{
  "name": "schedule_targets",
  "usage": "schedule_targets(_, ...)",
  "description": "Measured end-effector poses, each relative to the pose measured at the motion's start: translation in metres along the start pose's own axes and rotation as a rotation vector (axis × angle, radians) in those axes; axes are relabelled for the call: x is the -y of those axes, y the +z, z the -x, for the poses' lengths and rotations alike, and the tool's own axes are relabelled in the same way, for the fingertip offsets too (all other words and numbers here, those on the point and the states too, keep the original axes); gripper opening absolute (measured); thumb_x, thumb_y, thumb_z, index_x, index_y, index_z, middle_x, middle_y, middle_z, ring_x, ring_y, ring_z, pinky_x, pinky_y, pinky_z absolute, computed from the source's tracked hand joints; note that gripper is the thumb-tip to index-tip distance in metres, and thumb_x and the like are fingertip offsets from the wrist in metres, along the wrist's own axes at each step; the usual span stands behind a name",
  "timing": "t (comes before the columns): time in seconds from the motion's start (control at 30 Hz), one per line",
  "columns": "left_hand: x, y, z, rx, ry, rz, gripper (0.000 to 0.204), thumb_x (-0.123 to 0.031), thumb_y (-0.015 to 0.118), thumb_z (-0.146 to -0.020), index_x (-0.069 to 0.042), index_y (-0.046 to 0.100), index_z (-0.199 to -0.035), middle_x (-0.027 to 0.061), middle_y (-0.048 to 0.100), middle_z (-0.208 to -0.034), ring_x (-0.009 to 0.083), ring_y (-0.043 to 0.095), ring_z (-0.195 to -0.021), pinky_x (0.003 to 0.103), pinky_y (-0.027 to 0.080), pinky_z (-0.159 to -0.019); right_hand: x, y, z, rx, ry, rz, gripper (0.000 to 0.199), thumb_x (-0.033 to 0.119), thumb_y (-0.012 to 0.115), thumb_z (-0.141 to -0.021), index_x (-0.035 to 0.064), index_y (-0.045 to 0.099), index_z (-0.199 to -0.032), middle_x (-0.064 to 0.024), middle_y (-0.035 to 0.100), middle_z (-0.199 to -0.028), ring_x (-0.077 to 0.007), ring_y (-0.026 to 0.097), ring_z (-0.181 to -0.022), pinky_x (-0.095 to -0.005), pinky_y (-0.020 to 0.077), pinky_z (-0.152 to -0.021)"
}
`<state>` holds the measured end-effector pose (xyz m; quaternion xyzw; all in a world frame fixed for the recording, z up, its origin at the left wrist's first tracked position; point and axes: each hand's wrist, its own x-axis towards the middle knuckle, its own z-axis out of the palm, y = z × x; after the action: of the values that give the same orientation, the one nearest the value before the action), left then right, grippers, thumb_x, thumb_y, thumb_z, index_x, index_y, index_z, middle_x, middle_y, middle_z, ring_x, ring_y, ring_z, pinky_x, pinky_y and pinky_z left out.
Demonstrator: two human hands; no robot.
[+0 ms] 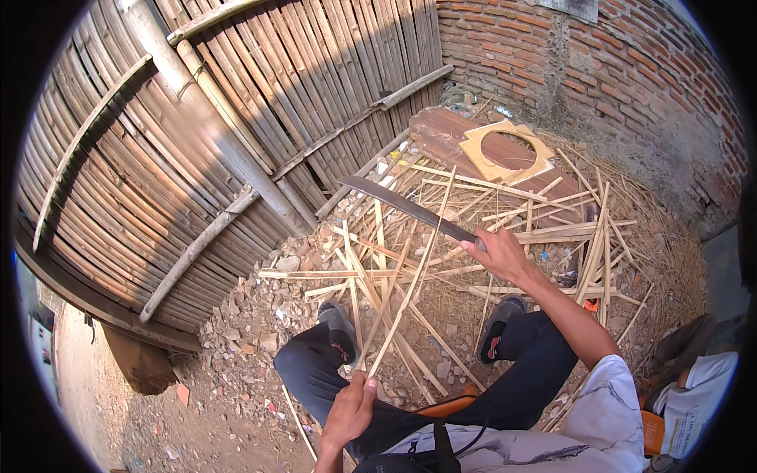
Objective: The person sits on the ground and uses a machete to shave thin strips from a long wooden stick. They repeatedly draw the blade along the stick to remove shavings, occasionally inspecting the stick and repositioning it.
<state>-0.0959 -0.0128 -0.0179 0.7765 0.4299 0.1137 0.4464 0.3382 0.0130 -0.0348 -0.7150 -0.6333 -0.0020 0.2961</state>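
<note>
My right hand (503,256) is wrapped round the handle of a machete (400,206), whose long dark blade points to the far left. In my left hand (351,411), low in the view, a long thin bamboo strip (426,256) is gripped near its lower part. The strip slants up and away to the right, and the blade crosses it near its upper end. Whether the edge touches the strip I cannot tell. Both hands are above my bent legs, the left one over the left thigh.
Loose bamboo strips (378,229) litter the rubble around my feet. Beyond lie a brown panel (441,142) and a pale board with a round hole (544,164). A bamboo fence (260,87) stands left, a brick wall (505,47) behind. Another person (702,394) is close on my right.
</note>
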Motion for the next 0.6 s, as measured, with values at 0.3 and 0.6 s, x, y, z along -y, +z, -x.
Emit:
schedule_targets(0.3, -0.019, 0.001, 0.023, -0.052, -0.116, -0.218, 0.027, -0.026, 0.043, -0.109, 0.000, 0.049, -0.104, 0.0284, 0.062, -0.074, 0.0547, 0.060, -0.080, 0.058, 0.045, -0.069, -0.003, -0.005, -0.005, 0.097, -0.072, 0.184, 0.066, 0.067, 0.050, -0.097, 0.0038, 0.069, -0.093, -0.0111, 0.053, -0.046, -0.0325, 0.061, -0.046, -0.0465, 0.0495, -0.048)
schedule_targets(0.6, 0.034, -0.016, 0.066, -0.102, -0.394, -0.060, 0.047, -0.049, 0.042, -0.106, -0.014, 0.051, -0.135, 0.0243, 0.059, -0.121, 0.0304, 0.056, -0.117, 0.050, 0.040, -0.100, -0.146, -0.023, -0.058, -0.071, 0.907, -0.864, 0.062, 0.065, 0.044, -0.101, 0.0093, 0.051, -0.076, 0.0027, 0.041, -0.052, -0.0111, 0.039, -0.039, -0.0305, 0.0342, -0.039)
